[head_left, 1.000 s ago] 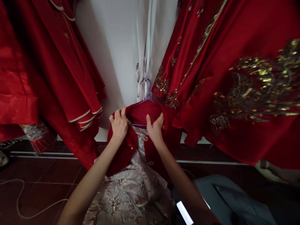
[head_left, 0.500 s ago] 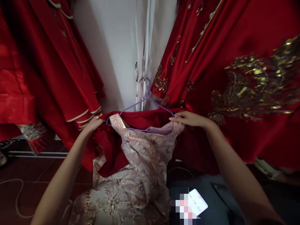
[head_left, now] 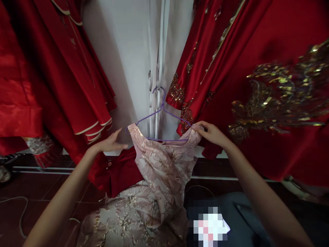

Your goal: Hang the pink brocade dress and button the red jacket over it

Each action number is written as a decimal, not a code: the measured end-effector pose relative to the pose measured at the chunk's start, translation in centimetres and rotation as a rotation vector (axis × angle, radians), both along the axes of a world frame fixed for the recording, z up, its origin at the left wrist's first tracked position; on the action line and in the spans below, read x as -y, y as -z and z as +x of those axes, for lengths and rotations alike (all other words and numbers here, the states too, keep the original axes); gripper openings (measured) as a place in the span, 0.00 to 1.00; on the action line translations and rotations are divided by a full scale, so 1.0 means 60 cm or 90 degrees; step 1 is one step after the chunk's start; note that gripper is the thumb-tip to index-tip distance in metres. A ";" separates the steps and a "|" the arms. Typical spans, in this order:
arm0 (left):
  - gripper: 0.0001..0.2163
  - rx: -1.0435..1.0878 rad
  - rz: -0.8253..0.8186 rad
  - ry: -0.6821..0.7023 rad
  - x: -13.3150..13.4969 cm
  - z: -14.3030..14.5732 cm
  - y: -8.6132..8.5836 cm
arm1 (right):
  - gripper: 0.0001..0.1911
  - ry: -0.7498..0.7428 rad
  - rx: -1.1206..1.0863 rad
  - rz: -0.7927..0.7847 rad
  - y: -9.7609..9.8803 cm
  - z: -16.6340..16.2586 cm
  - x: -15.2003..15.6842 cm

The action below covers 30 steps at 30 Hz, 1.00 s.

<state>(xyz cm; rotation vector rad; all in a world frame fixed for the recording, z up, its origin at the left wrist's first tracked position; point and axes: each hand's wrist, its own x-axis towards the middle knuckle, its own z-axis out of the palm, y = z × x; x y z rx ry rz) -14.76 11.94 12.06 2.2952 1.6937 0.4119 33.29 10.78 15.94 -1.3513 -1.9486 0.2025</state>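
A pale pink brocade dress (head_left: pixel 164 164) with gold flower patterns hangs from a purple wire hanger (head_left: pixel 162 106), its skirt spreading toward me at the bottom. My right hand (head_left: pixel 212 133) pinches the dress's right shoulder at the hanger's end. To the left of the other shoulder, my left hand (head_left: pixel 113 142) is open, thumb and fingers apart, holding nothing and not touching the dress. Below that hand a dark red garment (head_left: pixel 123 173) lies bunched beside the bodice and partly behind it.
Red garments (head_left: pixel 69 79) with cream trim hang on the left. More red clothing (head_left: pixel 257 79) with gold sequins hangs on the right. A white wall or door (head_left: pixel 115 44) stands behind. A phone (head_left: pixel 226 226), partly pixelated, lies at bottom right. A cable (head_left: pixel 22 212) runs over the floor.
The red cloth that stretched behind the hanger has dropped down to the left. My left hand has let go of it and opened. My right hand stays at the shoulder.
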 end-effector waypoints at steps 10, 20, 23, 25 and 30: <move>0.22 0.029 0.208 0.050 -0.039 0.090 -0.036 | 0.19 -0.004 -0.156 0.039 0.039 0.030 0.007; 0.18 -0.089 0.133 -0.128 0.029 0.052 0.061 | 0.20 0.216 -0.274 0.199 0.132 0.001 0.069; 0.14 -0.041 0.120 -0.050 0.051 0.055 0.070 | 0.19 0.200 -0.232 0.113 0.190 -0.010 0.100; 0.12 0.002 0.166 0.019 0.062 0.076 0.051 | 0.18 0.120 -0.175 0.045 0.209 -0.027 0.120; 0.09 0.081 0.350 0.243 0.067 0.190 -0.020 | 0.16 0.014 -0.063 0.074 0.148 -0.097 0.153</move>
